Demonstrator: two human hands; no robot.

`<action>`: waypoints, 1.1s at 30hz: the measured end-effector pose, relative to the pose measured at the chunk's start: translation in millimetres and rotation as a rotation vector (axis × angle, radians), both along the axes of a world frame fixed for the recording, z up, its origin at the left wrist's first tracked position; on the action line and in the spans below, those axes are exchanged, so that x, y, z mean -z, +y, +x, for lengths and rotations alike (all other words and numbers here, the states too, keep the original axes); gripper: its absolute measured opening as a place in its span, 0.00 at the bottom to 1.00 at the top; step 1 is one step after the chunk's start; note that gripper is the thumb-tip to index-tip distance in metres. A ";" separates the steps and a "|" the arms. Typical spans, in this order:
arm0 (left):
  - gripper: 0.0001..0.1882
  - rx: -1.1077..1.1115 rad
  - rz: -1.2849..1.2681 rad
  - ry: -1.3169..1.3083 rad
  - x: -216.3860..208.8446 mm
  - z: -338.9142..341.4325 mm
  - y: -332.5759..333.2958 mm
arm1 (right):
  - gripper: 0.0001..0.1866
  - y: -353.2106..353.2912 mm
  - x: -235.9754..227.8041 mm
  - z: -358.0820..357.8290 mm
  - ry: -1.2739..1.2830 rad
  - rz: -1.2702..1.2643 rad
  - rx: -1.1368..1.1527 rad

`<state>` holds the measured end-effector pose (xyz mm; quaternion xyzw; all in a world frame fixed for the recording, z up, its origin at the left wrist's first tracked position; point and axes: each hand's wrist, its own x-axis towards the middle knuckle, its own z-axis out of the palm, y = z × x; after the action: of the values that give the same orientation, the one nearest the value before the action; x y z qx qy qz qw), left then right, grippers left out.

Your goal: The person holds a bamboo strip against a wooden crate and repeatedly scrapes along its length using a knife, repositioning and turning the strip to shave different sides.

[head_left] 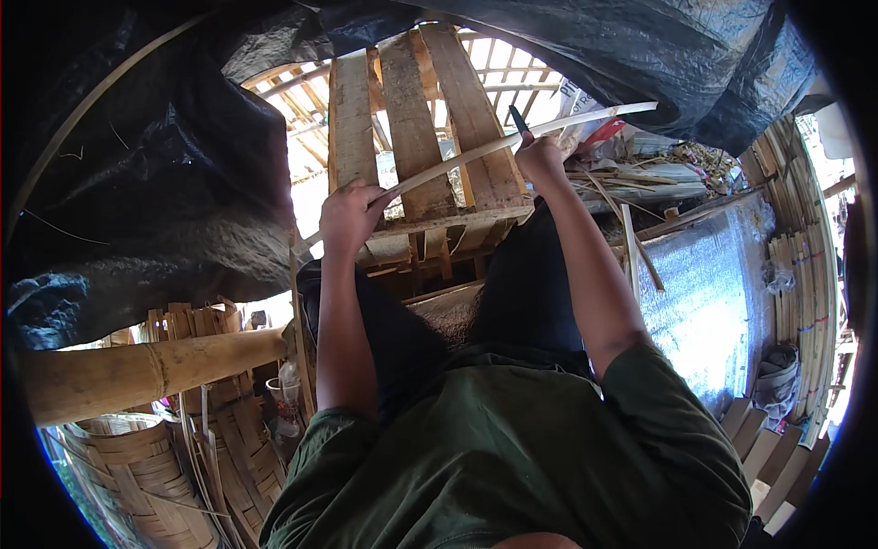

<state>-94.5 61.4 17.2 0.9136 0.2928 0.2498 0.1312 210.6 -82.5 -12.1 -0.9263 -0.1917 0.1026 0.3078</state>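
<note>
A long pale bamboo strip (453, 165) slants across a rough wooden slatted bench (404, 119), rising toward the right. My left hand (348, 220) is closed around the strip's lower left part, above the near edge of the bench. At the bench's right side, my right hand (541, 163) grips a knife (519, 120). Its dark blade points up and stands against the strip; the handle is hidden in my fist. Beyond my right hand the strip's far end bends out freely to the right.
Black plastic sheeting (174, 174) hangs at the left and overhead. A thick bamboo pole (155, 371) juts in at left, above a woven bamboo basket (146, 457). Several loose bamboo strips (631, 188) lie at right, near a shiny silvery sheet (704, 293) and a slatted bamboo wall (805, 302).
</note>
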 end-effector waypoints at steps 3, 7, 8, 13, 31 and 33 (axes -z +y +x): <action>0.15 -0.019 -0.067 0.067 -4.0 -0.3 -2.6 | 0.27 -9.5 -7.4 9.5 0.075 -0.061 -0.035; 0.15 0.010 -0.074 0.089 -5.9 5.2 -5.5 | 0.31 -26.2 -11.9 52.6 0.068 -0.005 -0.018; 0.15 0.008 -0.061 0.070 -5.5 5.0 -5.8 | 0.31 -25.7 -6.0 49.6 0.066 -0.006 -0.017; 0.14 -0.009 -0.040 0.073 -5.2 2.1 -5.5 | 0.32 -4.4 0.9 -13.5 -0.009 -0.027 -0.196; 0.13 0.016 -0.007 0.061 -8.0 6.8 -9.3 | 0.29 -11.1 -5.0 5.0 -0.093 -0.106 -0.160; 0.13 0.002 0.000 0.052 -1.9 1.7 -6.8 | 0.27 -20.4 -16.6 15.5 0.075 -0.006 -0.093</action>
<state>-92.7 54.6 19.1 0.9200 0.2952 0.2259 0.1238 226.0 -102.9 4.5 -0.9129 -0.2224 0.1520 0.3068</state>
